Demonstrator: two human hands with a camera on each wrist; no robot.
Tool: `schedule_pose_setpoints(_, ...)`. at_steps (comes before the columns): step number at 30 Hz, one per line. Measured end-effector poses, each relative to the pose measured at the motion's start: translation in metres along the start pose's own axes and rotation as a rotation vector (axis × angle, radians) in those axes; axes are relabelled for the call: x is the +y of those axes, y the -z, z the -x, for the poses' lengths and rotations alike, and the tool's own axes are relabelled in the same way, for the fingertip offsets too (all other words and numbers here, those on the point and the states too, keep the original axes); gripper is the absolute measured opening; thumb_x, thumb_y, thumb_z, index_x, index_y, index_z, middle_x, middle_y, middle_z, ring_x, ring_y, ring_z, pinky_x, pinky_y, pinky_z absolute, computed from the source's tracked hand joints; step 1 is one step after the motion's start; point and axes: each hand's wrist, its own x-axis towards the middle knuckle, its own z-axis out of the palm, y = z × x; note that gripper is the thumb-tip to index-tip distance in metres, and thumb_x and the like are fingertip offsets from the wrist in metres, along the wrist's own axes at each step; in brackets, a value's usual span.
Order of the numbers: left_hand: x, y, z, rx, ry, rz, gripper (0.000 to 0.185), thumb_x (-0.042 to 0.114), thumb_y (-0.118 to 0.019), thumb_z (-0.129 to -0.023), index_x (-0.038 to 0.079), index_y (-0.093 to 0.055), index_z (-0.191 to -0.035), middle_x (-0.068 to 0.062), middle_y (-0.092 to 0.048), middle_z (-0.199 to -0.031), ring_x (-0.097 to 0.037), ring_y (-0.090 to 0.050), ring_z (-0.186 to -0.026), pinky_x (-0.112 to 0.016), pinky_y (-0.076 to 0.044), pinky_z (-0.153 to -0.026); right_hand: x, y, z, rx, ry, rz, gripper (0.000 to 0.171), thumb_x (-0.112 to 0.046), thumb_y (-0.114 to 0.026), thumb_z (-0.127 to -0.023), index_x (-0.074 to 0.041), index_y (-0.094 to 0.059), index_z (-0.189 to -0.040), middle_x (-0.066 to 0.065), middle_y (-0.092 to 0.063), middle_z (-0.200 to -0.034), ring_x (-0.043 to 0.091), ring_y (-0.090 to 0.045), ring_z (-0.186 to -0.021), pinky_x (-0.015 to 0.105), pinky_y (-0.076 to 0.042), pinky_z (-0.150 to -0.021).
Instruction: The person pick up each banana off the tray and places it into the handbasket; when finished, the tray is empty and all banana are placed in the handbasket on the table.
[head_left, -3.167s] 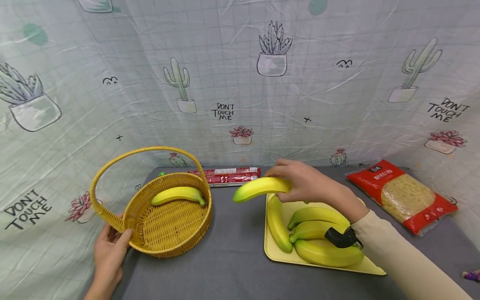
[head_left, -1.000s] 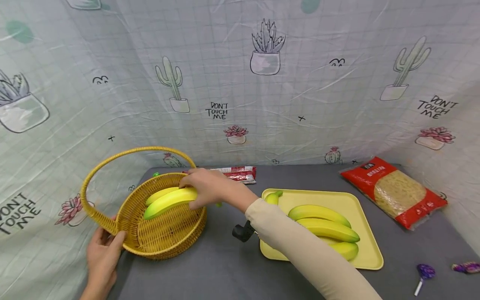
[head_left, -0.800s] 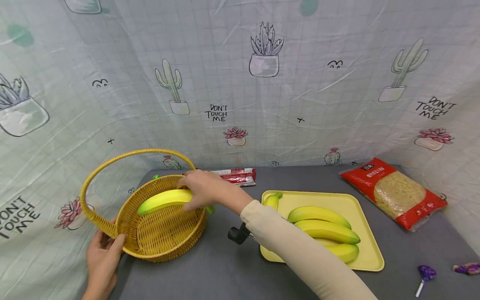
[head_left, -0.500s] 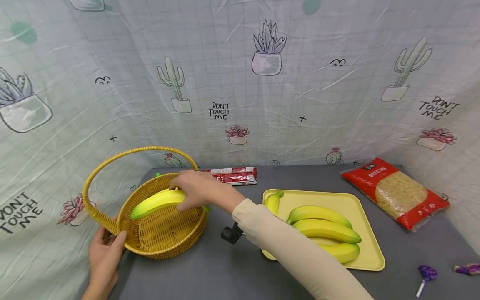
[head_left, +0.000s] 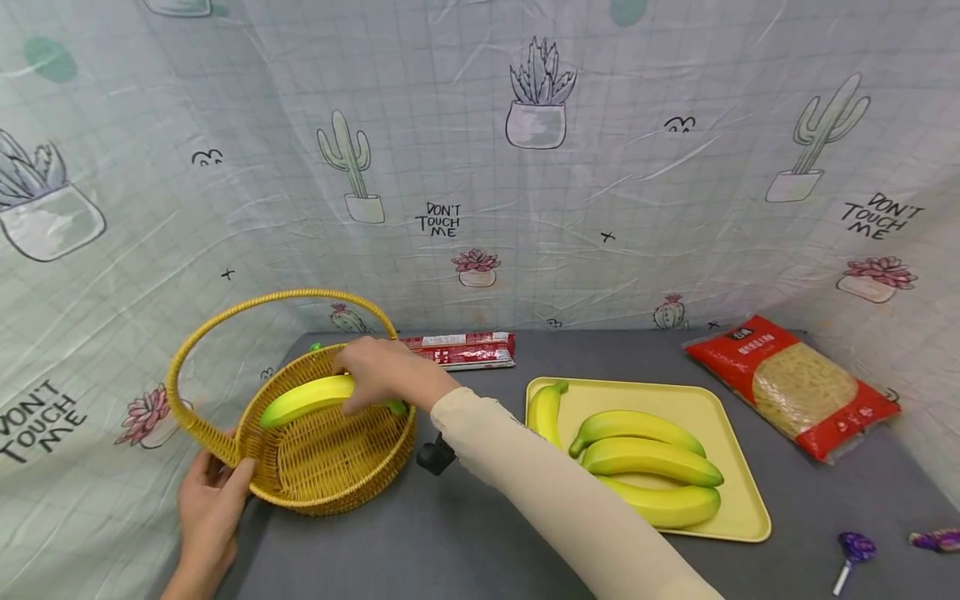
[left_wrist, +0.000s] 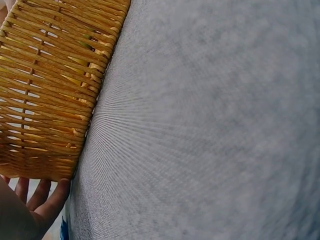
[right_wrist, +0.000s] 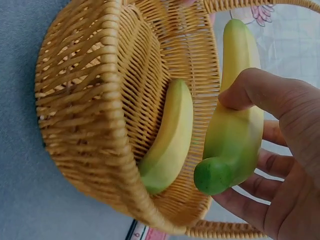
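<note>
My right hand (head_left: 375, 371) holds a banana (head_left: 307, 400) over the round wicker basket (head_left: 360, 492), thumb on one side and fingers on the other. In the right wrist view the held banana (right_wrist: 235, 130) is raised above a second banana (right_wrist: 172, 135) lying inside against the basket wall; the head view hides that one behind the held banana and hand. My left hand (head_left: 210, 508) grips the basket's near-left side by the foot of its arched handle, thumb on the rim. The left wrist view has those fingers (left_wrist: 52, 202) against the woven side.
A yellow tray (head_left: 738, 492) with several bananas (head_left: 652, 460) stands to the right. Red-and-white packets (head_left: 472, 350) lie behind the basket, and a red bag (head_left: 795, 383) lies back right. A purple lollipop (head_left: 855, 547) and another purple-wrapped item (head_left: 936, 540) lie front right.
My right hand has carried the banana leftward from above the tray to over the basket, drifting slightly further left in the last second. The left hand has stayed on the basket.
</note>
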Motion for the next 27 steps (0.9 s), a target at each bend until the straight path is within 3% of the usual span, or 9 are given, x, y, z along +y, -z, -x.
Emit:
schedule_pose_setpoints(9,0.0,0.002,0.002,-0.003,0.026,0.04,0.055,0.004,-0.065,-0.101,0.013,-0.053,-0.153,0.005,-0.053,-0.13,-0.008,-0.054,-0.112,-0.011,-0.051,-0.072,-0.008,-0.007,-0.022,-0.035,-0.084,-0.004,0.02,-0.03,-0.084,-0.09,-0.02,-0.066,-0.09,-0.008,-0.053,-0.078,0.007,-0.042,-0.066,0.024,-0.037,-0.058)
schedule_pose_setpoints(17,-0.001,0.003,0.002,0.013,0.033,-0.015,0.055,0.006,-0.064,-0.1,0.014,-0.053,-0.154,0.004,-0.053,-0.131,-0.012,-0.055,-0.113,-0.013,-0.051,-0.068,-0.017,-0.008,-0.039,-0.067,-0.2,-0.023,0.026,-0.026,-0.083,-0.091,-0.019,-0.059,-0.084,-0.004,-0.037,-0.071,0.01,-0.032,-0.06,0.028,-0.031,-0.055)
schedule_pose_setpoints(21,-0.001,0.002,0.003,0.01,0.037,-0.013,0.058,0.006,-0.063,-0.101,0.014,-0.051,-0.157,0.002,-0.051,-0.136,-0.017,-0.052,-0.121,-0.011,-0.05,-0.071,-0.017,-0.014,-0.047,-0.097,-0.249,-0.033,0.023,-0.026,-0.081,-0.092,-0.019,-0.059,-0.086,-0.004,-0.038,-0.073,0.011,-0.032,-0.06,0.029,-0.031,-0.055)
schedule_pose_setpoints(27,-0.001,0.001,0.007,-0.001,0.034,-0.026,0.057,0.008,-0.063,-0.102,0.014,-0.05,-0.158,-0.001,-0.05,-0.138,-0.016,-0.052,-0.12,-0.012,-0.051,-0.071,-0.013,-0.031,-0.052,-0.088,-0.293,-0.006,0.028,-0.026,-0.082,-0.093,-0.019,-0.057,-0.083,-0.004,-0.038,-0.072,0.011,-0.032,-0.06,0.029,-0.031,-0.054)
